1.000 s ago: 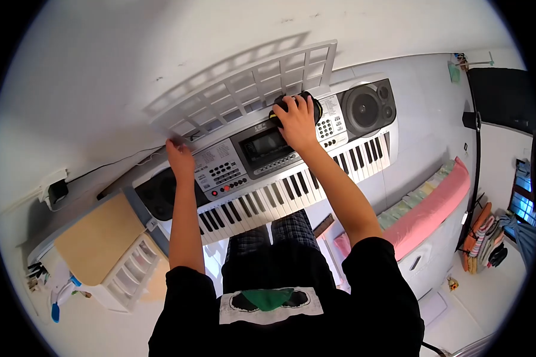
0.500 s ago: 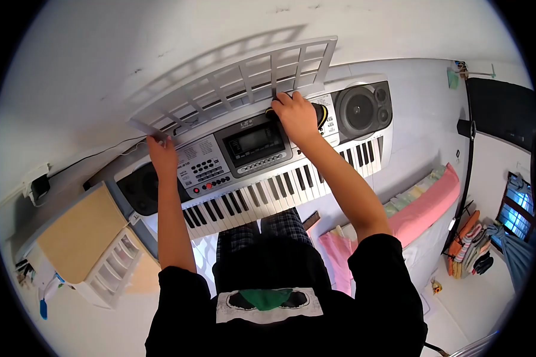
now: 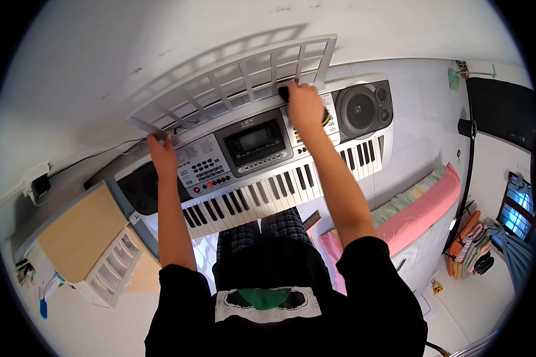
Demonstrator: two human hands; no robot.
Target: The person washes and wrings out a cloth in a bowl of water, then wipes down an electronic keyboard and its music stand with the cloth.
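Observation:
A silver electronic keyboard (image 3: 262,178) lies in front of me, with a grey slatted music stand (image 3: 244,74) upright along its back edge. My left hand (image 3: 162,156) is at the stand's lower left corner, thumb and fingers around it. Over the panel right of the display screen (image 3: 256,140), my right hand (image 3: 305,106) is closed on a black thing with a yellow edge (image 3: 284,93). Most of that thing is hidden under the hand, so its kind cannot be made out. It is close to the foot of the music stand.
A wall rises behind the stand, with a plug and adapter (image 3: 39,183) at left. Beside the keyboard stands a wood-topped cabinet (image 3: 71,232). Pink bedding (image 3: 420,208) lies to the right, and folded clothes (image 3: 467,250) are stacked farther off.
My right hand has shifted slightly right and turned, still holding the black thing, whose end now sticks out at the left. My left hand has stayed at the stand's corner.

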